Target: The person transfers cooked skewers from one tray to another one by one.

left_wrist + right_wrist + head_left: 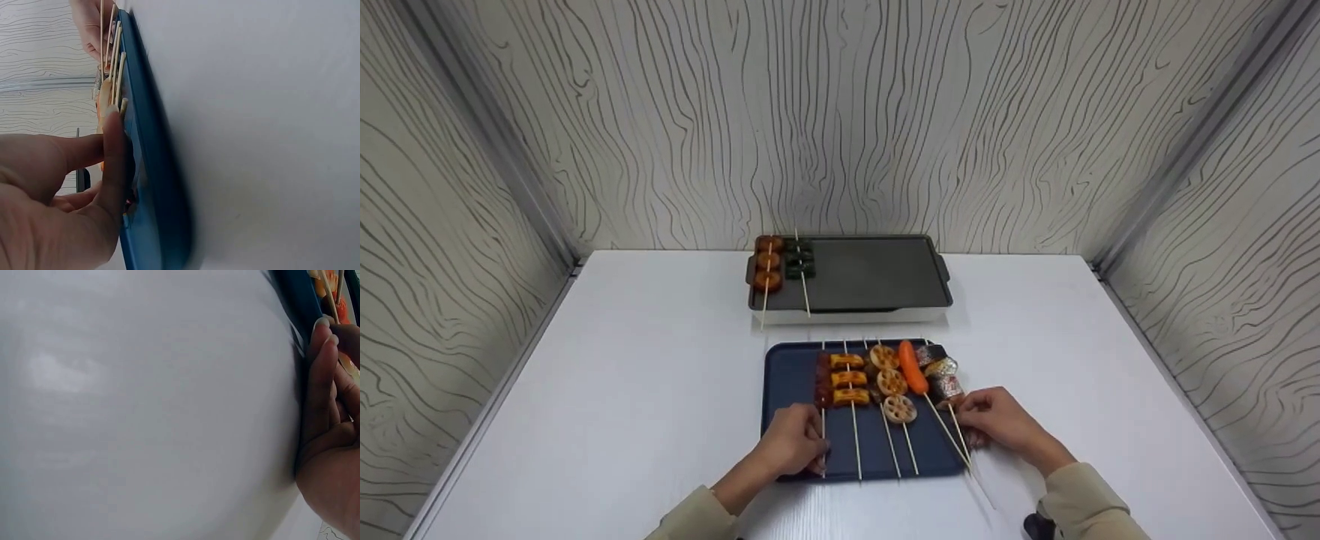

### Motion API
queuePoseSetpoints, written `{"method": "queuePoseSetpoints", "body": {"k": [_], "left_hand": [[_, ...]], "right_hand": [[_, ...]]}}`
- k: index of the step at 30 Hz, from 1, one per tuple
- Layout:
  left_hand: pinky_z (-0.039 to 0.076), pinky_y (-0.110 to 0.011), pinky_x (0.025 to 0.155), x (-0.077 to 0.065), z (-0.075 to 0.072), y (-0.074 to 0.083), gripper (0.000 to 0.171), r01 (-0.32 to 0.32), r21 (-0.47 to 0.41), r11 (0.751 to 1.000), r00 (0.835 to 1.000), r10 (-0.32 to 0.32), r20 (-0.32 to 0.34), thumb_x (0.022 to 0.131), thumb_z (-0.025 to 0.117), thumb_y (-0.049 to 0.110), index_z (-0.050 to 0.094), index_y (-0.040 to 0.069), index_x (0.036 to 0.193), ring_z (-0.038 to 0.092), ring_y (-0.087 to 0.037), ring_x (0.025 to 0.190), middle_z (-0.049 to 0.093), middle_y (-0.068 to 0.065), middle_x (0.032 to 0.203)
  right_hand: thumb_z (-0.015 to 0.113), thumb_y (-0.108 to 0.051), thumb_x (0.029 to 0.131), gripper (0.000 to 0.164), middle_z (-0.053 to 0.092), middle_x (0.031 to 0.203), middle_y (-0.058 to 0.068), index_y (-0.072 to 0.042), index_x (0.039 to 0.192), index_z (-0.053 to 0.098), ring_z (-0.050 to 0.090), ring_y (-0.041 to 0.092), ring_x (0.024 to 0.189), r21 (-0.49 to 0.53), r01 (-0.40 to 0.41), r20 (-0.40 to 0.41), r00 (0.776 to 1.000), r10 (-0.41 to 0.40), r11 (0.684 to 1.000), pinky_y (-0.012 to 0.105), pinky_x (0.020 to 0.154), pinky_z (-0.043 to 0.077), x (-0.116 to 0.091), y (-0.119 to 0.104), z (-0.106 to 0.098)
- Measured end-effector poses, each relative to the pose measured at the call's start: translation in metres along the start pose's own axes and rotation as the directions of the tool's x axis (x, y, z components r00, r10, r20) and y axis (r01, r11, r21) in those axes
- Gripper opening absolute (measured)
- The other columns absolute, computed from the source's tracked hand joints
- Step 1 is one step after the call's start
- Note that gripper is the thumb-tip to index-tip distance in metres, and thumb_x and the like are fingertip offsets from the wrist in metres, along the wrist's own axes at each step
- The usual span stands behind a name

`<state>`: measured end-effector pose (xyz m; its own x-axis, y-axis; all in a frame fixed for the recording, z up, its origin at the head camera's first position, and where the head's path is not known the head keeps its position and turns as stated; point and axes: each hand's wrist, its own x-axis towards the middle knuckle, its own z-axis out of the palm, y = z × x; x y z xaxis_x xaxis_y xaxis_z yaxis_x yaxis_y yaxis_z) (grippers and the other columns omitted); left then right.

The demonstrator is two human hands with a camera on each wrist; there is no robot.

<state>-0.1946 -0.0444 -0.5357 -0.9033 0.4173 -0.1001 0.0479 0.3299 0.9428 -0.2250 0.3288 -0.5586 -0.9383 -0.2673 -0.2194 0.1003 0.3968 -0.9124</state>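
Note:
On the dark blue tray (791,375) lie several food skewers side by side. At the left, my left hand (795,439) pinches the stick of the dark red skewer (823,379), its fingers low over the tray's front left part. My right hand (997,420) is at the tray's right edge, thumb and fingers pinching the stick of the rightmost skewer, with dark silvery pieces (945,386). Between them lie a skewer of yellow grilled pieces (849,379), lotus root slices (892,382) over a partly hidden brown skewer, and an orange sausage skewer (913,367).
Behind the tray stands a dark griddle (877,270) on a white base. At its left lie a skewer of orange-brown round pieces (768,262) and a green skewer (799,259), sticks jutting over the front. Wood-patterned panels (840,120) enclose the white table (660,360).

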Motion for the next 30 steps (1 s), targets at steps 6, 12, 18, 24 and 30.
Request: {"method": "queuePoseSetpoints", "body": {"k": [6,12,18,24,30], "left_hand": [[0.057,-0.031,0.051,-0.001,-0.003,0.000,0.008,-0.020,0.056,0.998,1.000,0.020,-0.002,0.088,0.070,-0.009,0.063,-0.005,0.087,0.070,-0.025,0.053,0.068,-0.010,0.063],[0.057,-0.031,0.051,0.000,-0.009,0.003,0.008,-0.025,0.073,0.997,1.000,0.025,0.010,0.090,0.072,-0.003,0.065,-0.003,0.088,0.070,-0.025,0.054,0.068,-0.009,0.067],[0.054,-0.029,0.049,0.000,-0.015,0.007,0.007,-0.030,0.138,0.990,0.999,0.028,0.016,0.091,0.072,-0.001,0.066,-0.001,0.087,0.069,-0.026,0.055,0.067,-0.010,0.070],[0.051,-0.029,0.050,0.005,-0.028,0.020,0.007,-0.055,0.231,0.971,0.998,0.059,-0.011,0.093,0.072,0.005,0.067,0.001,0.090,0.065,-0.020,0.055,0.067,-0.006,0.073],[0.052,-0.032,0.060,0.015,-0.045,0.037,0.010,-0.087,0.342,0.936,0.987,0.127,-0.096,0.095,0.072,0.012,0.069,0.002,0.093,0.061,-0.011,0.063,0.068,-0.004,0.081]], "right_hand": [[0.068,-0.004,0.092,0.012,0.070,0.118,0.018,0.007,0.092,0.072,0.060,0.007,0.052,-0.009,-0.020,-0.018,1.000,0.020,1.000,0.024,0.051,0.052,0.000,0.000,0.001],[0.067,-0.005,0.092,0.012,0.069,0.121,0.020,0.007,0.092,0.071,0.059,0.007,0.053,-0.021,-0.032,-0.026,0.999,0.032,0.999,0.024,0.052,0.051,0.000,-0.001,0.001],[0.067,-0.005,0.092,0.013,0.072,0.111,0.019,0.008,0.091,0.070,0.058,0.007,0.052,-0.007,-0.021,-0.008,1.000,0.021,1.000,0.024,0.052,0.051,-0.001,-0.002,0.001],[0.066,-0.004,0.093,0.014,0.071,0.117,0.019,0.010,0.091,0.070,0.058,0.007,0.051,0.022,-0.008,0.007,1.000,0.008,1.000,0.023,0.051,0.051,-0.002,-0.001,0.000],[0.068,-0.004,0.092,0.014,0.072,0.105,0.013,0.009,0.093,0.071,0.057,0.007,0.052,0.027,-0.028,-0.005,1.000,0.028,0.999,0.023,0.051,0.051,-0.001,-0.001,0.001]]}}
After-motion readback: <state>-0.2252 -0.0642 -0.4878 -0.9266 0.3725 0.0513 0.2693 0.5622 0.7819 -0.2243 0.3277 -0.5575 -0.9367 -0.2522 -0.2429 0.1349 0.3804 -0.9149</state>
